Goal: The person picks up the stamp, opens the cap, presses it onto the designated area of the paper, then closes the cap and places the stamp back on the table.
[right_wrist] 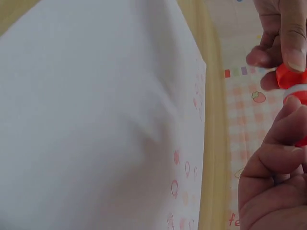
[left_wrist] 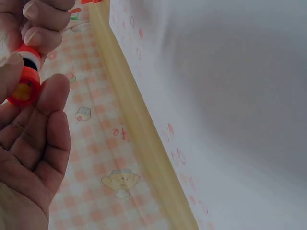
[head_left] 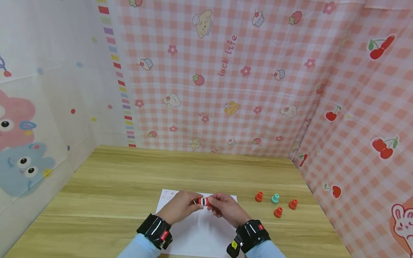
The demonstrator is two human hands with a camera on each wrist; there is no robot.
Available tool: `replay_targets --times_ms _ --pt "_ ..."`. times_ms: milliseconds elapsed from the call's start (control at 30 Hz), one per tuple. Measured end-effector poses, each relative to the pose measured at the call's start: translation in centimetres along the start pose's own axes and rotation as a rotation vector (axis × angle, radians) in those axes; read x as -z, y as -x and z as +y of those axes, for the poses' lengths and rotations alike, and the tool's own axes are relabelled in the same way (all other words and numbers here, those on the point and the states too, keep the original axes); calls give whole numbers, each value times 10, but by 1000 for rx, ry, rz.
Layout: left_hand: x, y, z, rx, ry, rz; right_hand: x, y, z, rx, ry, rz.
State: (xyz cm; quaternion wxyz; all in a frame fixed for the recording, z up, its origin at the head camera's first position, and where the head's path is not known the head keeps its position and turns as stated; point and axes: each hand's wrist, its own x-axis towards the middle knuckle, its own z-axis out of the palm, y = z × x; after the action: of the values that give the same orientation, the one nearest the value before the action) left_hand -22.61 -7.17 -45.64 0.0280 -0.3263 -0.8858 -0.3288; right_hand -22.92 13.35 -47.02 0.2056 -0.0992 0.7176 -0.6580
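Note:
Over the white paper (head_left: pixel 200 233), both hands meet at a small red toy stamp (head_left: pixel 204 201) with white and dark bands. My left hand (head_left: pixel 182 207) pinches its red cap (left_wrist: pixel 24 91) between thumb and fingers; a yellow picture shows on the cap's end. From the other side, my right hand (head_left: pixel 228 208) grips the red body with thumb and curled fingers. In the right wrist view the cap (right_wrist: pixel 289 77) sits close beside the white rim (right_wrist: pixel 295 91), lined up with it. Part of the stamp is hidden by fingers.
Right of the paper stand three orange-red stamps, including the left one (head_left: pixel 259 196), and a teal stamp (head_left: pixel 275 199). Small pink prints (right_wrist: pixel 174 189) run along the paper's edge. Patterned cloth walls (head_left: pixel 226 89) enclose the wooden table (head_left: pixel 96 204) behind and on both sides.

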Motion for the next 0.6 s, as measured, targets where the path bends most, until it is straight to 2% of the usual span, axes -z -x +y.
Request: replay_targets --times_ms 133,300,433,600 --pt "6 3 -2 40 -98 54 2 -4 -3 -2 121 107" --pt "10 7 -3 110 -228 98 1 -12 -10 5 344 207" --pt "10 9 -6 144 -280 93 -4 -20 -15 21 575 247" --pt "10 12 -10 132 -309 81 -7 -32 -15 86 842 251"
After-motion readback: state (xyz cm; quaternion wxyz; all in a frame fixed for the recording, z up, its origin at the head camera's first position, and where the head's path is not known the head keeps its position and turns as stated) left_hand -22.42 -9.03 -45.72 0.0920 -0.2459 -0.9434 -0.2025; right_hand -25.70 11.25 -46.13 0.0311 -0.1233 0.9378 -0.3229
